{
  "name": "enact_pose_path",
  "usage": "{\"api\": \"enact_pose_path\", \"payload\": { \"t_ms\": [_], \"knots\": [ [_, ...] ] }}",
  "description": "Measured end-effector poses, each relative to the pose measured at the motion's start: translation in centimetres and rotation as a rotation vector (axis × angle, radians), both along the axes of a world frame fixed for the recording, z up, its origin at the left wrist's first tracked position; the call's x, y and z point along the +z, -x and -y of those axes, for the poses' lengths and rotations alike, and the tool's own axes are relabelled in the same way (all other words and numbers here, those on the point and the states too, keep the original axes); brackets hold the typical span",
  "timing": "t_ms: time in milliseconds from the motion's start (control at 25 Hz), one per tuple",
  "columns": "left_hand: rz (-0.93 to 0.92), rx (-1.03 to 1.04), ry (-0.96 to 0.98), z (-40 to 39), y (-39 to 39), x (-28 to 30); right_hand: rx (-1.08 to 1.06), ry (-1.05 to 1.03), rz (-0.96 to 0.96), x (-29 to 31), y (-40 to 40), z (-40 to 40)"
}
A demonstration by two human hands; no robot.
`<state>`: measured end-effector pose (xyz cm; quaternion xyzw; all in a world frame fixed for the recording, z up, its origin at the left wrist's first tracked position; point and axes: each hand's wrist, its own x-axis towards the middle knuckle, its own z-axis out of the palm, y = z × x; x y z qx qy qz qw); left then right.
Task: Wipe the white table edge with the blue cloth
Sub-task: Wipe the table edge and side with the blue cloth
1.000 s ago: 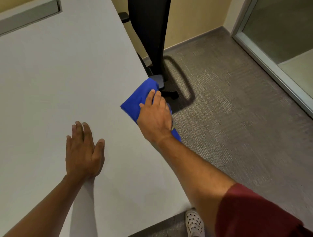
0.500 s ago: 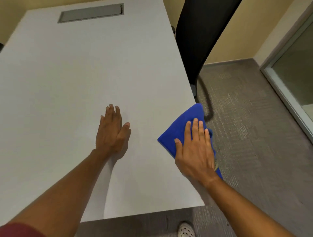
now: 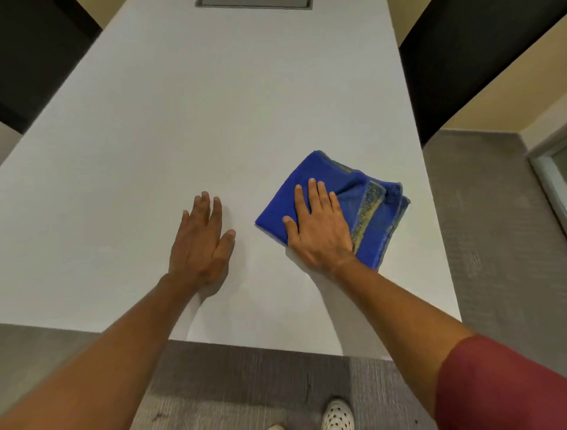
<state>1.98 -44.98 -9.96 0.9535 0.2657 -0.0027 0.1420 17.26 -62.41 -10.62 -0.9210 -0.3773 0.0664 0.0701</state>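
Note:
The folded blue cloth (image 3: 372,215) lies flat on the white table (image 3: 214,122), a little inside the table's right edge (image 3: 435,215). My right hand (image 3: 319,230) presses down on the cloth's left half with fingers spread flat. Yellowish worn stripes show on the cloth's uncovered right part. My left hand (image 3: 201,242) rests palm down on the bare tabletop, to the left of the cloth and apart from it, holding nothing. The table's near edge (image 3: 260,345) runs across below both forearms.
A black chair back (image 3: 460,61) stands past the right edge, another dark chair (image 3: 36,61) at the far left. A grey cable hatch (image 3: 254,3) sits at the table's far end. Grey carpet (image 3: 491,245) surrounds the table; my white shoe (image 3: 337,414) shows below.
The cloth and my right hand have moved from overhanging the right edge to inside it, fully on the tabletop. The view has swung to face along the table. My left hand stays flat.

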Motion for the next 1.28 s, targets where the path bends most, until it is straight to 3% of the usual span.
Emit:
{"api": "enact_pose_path", "payload": {
  "t_ms": [480,800,1000,1280],
  "knots": [
    [0.072,-0.136,0.006,5.1,0.8,2.4,0.499,-0.092,-0.044,0.2,11.8,4.6],
    [0.06,-0.262,0.055,13.1,0.1,2.5,0.327,-0.075,-0.056,-0.1,10.2,13.5],
    [0.08,-0.23,0.059,13.5,1.1,2.4,0.199,-0.057,-0.073,0.6,8.6,9.6],
    [0.031,-0.199,0.063,13.0,4.1,2.9,0.405,-0.084,-0.118,0.7,10.9,9.4]
  ]
}}
